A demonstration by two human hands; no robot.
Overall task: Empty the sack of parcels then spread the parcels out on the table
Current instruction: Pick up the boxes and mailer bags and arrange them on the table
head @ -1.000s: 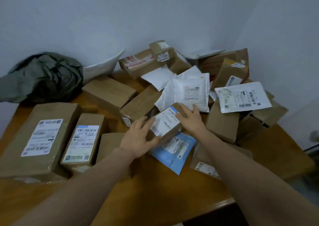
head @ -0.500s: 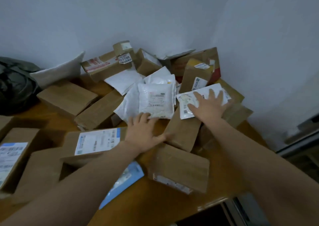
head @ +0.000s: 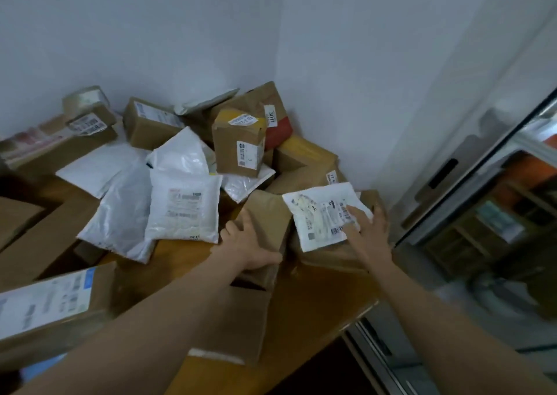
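Observation:
Parcels lie heaped in the far right corner of the wooden table (head: 316, 313). My left hand (head: 247, 244) grips the near end of a tilted brown cardboard box (head: 268, 214), thumb under its edge. My right hand (head: 366, 229) rests flat, fingers spread, on a white labelled mailer (head: 316, 214) that lies on brown boxes at the table's right edge. Several white plastic mailers (head: 184, 204) lie left of my hands. An upright brown box with yellow tape (head: 238, 144) stands behind them. The sack is out of view.
A long labelled box (head: 48, 301) lies at the near left. Another brown box (head: 241, 319) sits under my left forearm. Walls close the corner behind the pile. A glass door with a metal frame (head: 470, 189) stands right of the table.
The view has swung right. My left hand moved from beside the white mailers onto the tilted brown box. My right hand stays on the white labelled mailer, which has shifted right.

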